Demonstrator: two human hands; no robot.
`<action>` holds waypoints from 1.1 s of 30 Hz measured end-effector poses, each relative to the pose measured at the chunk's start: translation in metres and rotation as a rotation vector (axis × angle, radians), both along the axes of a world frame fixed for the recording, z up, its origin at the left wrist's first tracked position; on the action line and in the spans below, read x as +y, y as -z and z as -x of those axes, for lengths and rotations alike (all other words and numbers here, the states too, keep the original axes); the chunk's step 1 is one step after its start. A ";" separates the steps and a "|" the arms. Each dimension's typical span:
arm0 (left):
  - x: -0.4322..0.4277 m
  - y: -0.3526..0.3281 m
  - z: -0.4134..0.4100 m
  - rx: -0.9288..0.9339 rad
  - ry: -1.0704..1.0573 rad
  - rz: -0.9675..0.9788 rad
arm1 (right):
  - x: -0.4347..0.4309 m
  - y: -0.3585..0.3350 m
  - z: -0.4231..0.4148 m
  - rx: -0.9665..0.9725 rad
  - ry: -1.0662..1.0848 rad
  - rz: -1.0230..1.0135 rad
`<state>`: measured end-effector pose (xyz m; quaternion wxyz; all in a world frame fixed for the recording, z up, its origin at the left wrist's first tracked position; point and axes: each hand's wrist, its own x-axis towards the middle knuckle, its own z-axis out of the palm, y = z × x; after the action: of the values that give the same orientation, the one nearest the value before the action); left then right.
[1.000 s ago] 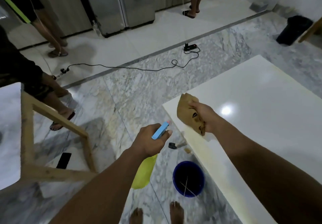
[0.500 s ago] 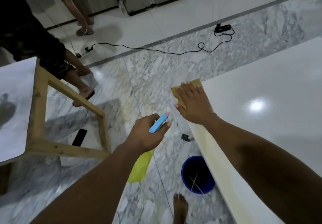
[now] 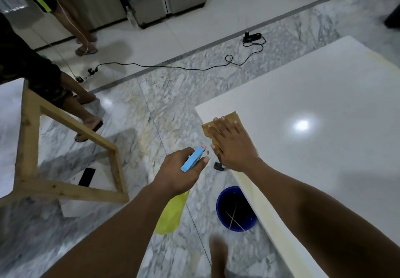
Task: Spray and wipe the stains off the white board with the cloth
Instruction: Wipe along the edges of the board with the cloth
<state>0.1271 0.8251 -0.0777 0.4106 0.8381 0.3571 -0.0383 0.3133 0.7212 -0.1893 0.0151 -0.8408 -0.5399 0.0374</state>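
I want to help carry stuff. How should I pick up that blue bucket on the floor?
Probably by the rim of the blue bucket, reaching down from above on its open floor side. It stands upright, mouth up, no handle visible, and the white board overhangs its other side.

White board (image 3: 324, 148) was smooth, glossy; cloth (image 3: 234, 116) matt tan fabric; floor (image 3: 173, 96) polished marble; frame (image 3: 28, 130) bare wood.

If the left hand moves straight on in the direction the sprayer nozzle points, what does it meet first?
Probably the right hand flat on the cloth at the white board corner; depth is unclear from this one view.
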 end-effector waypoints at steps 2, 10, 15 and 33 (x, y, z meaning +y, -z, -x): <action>-0.015 -0.002 0.013 -0.005 0.018 0.001 | -0.026 0.000 0.017 -0.008 0.012 0.006; -0.103 -0.010 0.084 0.013 0.078 0.003 | -0.163 -0.003 0.095 -0.025 0.073 -0.006; -0.176 -0.008 0.137 -0.005 0.127 0.060 | -0.260 -0.005 0.148 -0.032 0.104 0.028; -0.414 -0.007 0.201 -0.006 0.325 0.073 | -0.513 -0.007 0.285 -0.003 0.306 0.027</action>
<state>-0.0742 0.4106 -0.0702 0.4304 0.8695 0.2137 -0.1146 0.0283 0.2082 -0.1827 0.0083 -0.9135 -0.4048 0.0407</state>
